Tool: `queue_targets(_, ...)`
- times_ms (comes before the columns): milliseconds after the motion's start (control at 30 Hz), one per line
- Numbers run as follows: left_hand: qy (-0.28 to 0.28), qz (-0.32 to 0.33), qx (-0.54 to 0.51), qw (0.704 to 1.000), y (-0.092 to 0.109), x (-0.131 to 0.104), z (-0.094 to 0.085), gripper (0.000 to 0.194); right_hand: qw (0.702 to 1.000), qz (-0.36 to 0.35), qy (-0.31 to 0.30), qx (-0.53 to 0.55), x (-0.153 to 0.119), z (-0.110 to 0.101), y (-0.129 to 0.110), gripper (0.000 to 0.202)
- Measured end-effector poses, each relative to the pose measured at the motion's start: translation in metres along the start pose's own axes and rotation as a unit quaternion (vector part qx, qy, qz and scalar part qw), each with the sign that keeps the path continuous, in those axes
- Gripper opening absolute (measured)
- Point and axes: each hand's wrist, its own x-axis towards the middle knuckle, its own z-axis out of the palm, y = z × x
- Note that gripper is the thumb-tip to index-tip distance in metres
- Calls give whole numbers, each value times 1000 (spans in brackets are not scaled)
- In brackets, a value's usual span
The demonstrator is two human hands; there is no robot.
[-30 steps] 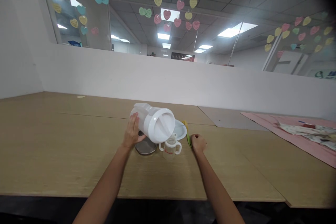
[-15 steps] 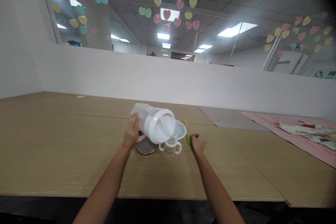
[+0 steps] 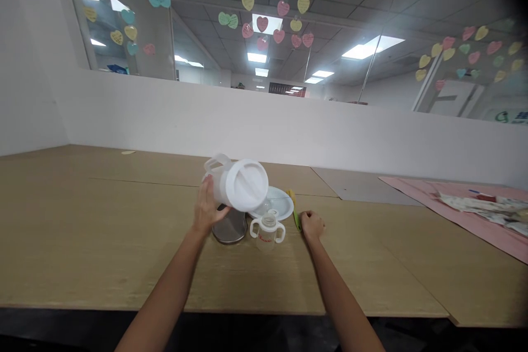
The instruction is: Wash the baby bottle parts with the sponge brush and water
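the left hand (image 3: pixel 205 206) is wrapped around a white pitcher (image 3: pixel 225 187), thumb under it and fingers along its near side. the pitcher is off the table (image 3: pixel 124 242) and tipped far over, with its round white lid (image 3: pixel 246 184) turned to the right and toward the camera, and its handle (image 3: pixel 216 161) on the upper side. the lid shows up and to the left of the mouth of a small two-handled cup (image 3: pixel 266 237), which stands upright on the table and has red lettering on its front. below the pitcher a dark grey pan (image 3: pixel 230 229) lies on the table just left of the cup, partly hidden by the left hand and the pitcher. behind the cup is a white plate (image 3: pixel 284 203), with something clear on its left part, too small to make out. a brush (image 3: pixel 296 216) with a yellow end and a green handle lies just right of the plate. the right hand (image 3: pixel 312 224) rests on the table beside that handle, narrow, its fingers curled in; whether it touches the handle i cannot tell. well off to the right a pink cloth (image 3: pixel 406 190) is spread on the table
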Motion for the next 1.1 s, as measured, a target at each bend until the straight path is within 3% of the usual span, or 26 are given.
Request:
queue_targets(167, 29, -184, 19, 982, -2, 2, -2, 100, 1000, -5, 10, -1, 0, 1, 1, 31)
queue_targets(300, 39, -269, 24, 962, -9, 2, 0, 99, 1000, -10, 13, -3, 0, 2, 1, 31)
queue_targets(667, 24, -364, 41, 930, -10, 0, 1, 95, 1000, -10, 7, -2, 0, 1, 1, 32)
queue_targets(1100, 3, -423, 65, 904, -13, -3, 6, 97, 1000, -23, 9, 6, -1, -1, 0, 33)
